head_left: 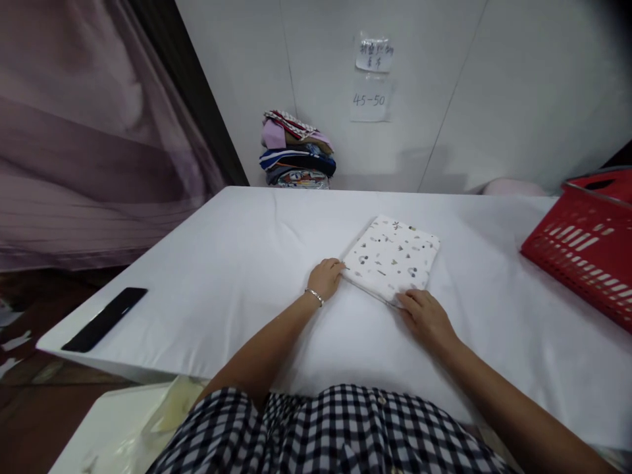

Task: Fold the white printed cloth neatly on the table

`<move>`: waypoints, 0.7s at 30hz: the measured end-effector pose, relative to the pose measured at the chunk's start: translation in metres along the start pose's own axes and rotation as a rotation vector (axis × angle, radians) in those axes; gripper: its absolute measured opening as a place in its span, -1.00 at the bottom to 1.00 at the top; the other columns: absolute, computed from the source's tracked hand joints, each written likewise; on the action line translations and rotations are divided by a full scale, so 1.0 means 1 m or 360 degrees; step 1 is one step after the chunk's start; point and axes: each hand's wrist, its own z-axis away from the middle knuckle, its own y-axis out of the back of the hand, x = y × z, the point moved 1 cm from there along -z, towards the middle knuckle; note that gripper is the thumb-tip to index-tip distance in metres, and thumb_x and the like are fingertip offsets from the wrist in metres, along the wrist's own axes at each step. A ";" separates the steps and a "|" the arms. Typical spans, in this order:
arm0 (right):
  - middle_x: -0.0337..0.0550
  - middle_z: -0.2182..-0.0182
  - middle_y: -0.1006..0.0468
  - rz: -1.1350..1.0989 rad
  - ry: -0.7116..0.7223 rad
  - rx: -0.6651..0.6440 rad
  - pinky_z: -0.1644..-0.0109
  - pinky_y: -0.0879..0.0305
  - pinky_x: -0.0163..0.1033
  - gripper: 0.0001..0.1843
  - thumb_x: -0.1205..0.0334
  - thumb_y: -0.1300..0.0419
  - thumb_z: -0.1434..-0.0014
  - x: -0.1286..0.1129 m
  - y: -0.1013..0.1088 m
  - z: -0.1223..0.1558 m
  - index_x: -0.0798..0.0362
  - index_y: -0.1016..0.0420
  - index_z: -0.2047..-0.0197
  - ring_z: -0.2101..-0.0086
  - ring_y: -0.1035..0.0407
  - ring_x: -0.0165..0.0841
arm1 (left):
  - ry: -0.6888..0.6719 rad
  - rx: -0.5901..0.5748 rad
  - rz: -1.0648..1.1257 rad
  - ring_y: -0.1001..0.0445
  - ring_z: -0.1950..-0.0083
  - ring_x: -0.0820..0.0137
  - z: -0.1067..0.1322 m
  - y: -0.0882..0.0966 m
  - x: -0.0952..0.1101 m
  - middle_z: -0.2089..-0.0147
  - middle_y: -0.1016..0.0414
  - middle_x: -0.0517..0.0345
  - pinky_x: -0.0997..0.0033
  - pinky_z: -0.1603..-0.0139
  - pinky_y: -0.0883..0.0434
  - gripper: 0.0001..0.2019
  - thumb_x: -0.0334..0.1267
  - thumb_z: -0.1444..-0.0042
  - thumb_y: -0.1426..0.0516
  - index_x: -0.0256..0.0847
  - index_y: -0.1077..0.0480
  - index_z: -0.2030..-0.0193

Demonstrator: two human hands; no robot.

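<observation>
A folded white cloth (pixel 394 255) with a small scattered print of rainbows and leaves lies flat on the white-covered table, turned at an angle. At its left corner my left hand (pixel 326 278), with a bracelet on the wrist, pinches the edge. My right hand (pixel 425 315) holds the near corner, thumb on top and the other fingers partly hidden. Along the near side, the folded layers show as a thin edge between my two hands.
A red plastic basket (pixel 587 243) stands at the table's right. Behind the far edge is a stack of folded fabrics (pixel 298 151) against the wall. A black flat object (pixel 105 319) lies near the left edge of the white table (pixel 222 263). Handwritten paper signs (pixel 371 99) hang on the wall.
</observation>
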 end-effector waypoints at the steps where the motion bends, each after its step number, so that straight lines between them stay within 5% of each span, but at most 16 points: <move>1: 0.03 0.19 -0.44 0.0011 0.0002 0.0013 0.17 -0.29 -0.14 -0.72 0.33 -0.01 -0.18 0.001 -0.001 0.000 0.11 -0.42 0.06 0.21 -0.29 -0.21 | -0.0004 -0.0002 -0.0004 -0.32 0.05 0.29 -0.001 -0.003 -0.003 0.06 -0.40 0.09 0.25 0.06 -0.37 -0.72 -0.44 -0.06 -0.04 -0.14 -0.38 0.08; 14: -0.07 0.27 -0.45 -0.0018 0.0067 0.0096 0.23 -0.27 -0.23 -0.77 0.42 0.04 -0.18 0.001 -0.002 0.005 0.06 -0.42 0.23 0.24 -0.27 -0.28 | -0.0086 0.0075 0.0094 -0.35 0.00 0.32 -0.003 -0.005 -0.010 0.07 -0.44 0.06 0.27 -0.01 -0.38 -0.83 -0.47 -0.03 -0.05 -0.19 -0.41 0.28; 21: -0.04 0.27 -0.44 0.0003 0.0049 0.0004 0.25 -0.22 -0.20 -0.76 0.44 0.03 -0.15 -0.006 0.003 0.003 0.09 -0.43 0.23 0.26 -0.26 -0.27 | -0.0052 -0.0057 0.0098 -0.31 -0.11 0.35 -0.001 -0.006 -0.012 -0.07 -0.39 0.08 0.30 -0.09 -0.35 -0.77 -0.46 -0.07 -0.01 -0.18 -0.37 0.16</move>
